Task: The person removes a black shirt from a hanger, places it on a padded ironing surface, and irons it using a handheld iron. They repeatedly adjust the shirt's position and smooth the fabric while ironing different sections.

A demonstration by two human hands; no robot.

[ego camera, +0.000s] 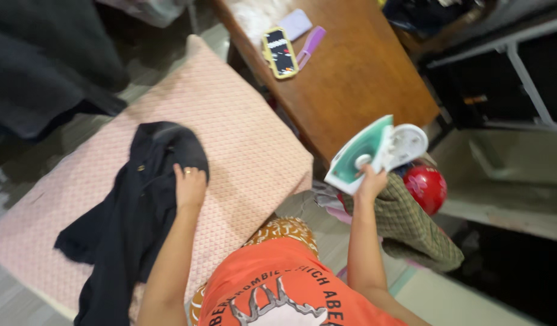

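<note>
I see my left hand point(189, 186) lying flat, fingers spread, on the dark garment point(136, 211), which is bunched on the pink quilted pad point(242, 130). The palm presses the cloth down, so I judge it is there to keep the garment from sliding on the pad. My right hand point(371, 181) is closed around the handle of the green and white iron point(375, 151) and holds it up in the air, off to the side of the pad, with the soleplate turned away from the fabric (a safe way to carry a hot plate). Behind the iron is the wooden desk point(357, 78), with a phone point(279, 52) and a purple comb point(310, 46) on it. A red ball point(428, 187) and a checked cloth point(411, 229) lie below the iron.
</note>
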